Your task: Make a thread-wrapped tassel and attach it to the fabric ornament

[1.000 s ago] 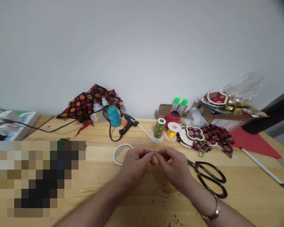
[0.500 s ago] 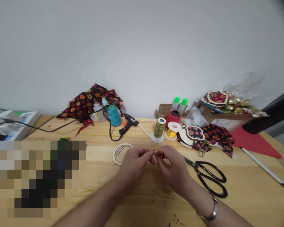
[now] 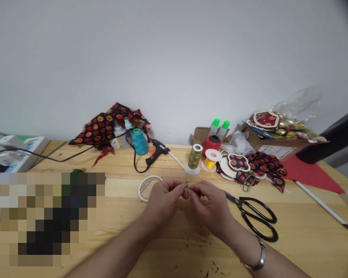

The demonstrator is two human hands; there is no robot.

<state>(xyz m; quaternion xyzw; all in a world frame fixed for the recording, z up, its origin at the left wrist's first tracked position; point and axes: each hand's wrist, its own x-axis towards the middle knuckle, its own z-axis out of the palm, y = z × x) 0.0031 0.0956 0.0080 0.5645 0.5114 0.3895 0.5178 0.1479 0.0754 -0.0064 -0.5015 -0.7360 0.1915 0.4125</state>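
Note:
My left hand point(image 3: 166, 196) and my right hand point(image 3: 209, 200) meet at the middle of the table, fingertips pinched together. Between them is a small piece of olive-green and yellow cord point(image 3: 187, 183), mostly covered by the fingers. Beside my left hand lies a pale wooden ring with lattice work point(image 3: 143, 188), partly hidden behind it. Black-handled scissors point(image 3: 251, 212) rest right of my right hand, the blade tips hidden by it. Just beyond my hands stand an olive thread spool point(image 3: 194, 157) and a spool of yellow cord point(image 3: 211, 162).
A glue gun point(image 3: 157, 151) with a white stick and black cable lies toward the wall, near a teal thread cone point(image 3: 139, 142). Fabric-covered wooden shapes point(image 3: 239, 163) lie at right, before a filled cardboard box point(image 3: 278, 148). A white pencil point(image 3: 320, 202) lies far right.
Both hands stay in place, still pinching the cord. The right fingers have shifted slightly left, closer to the left fingertips, and a bit more of the cord shows above them.

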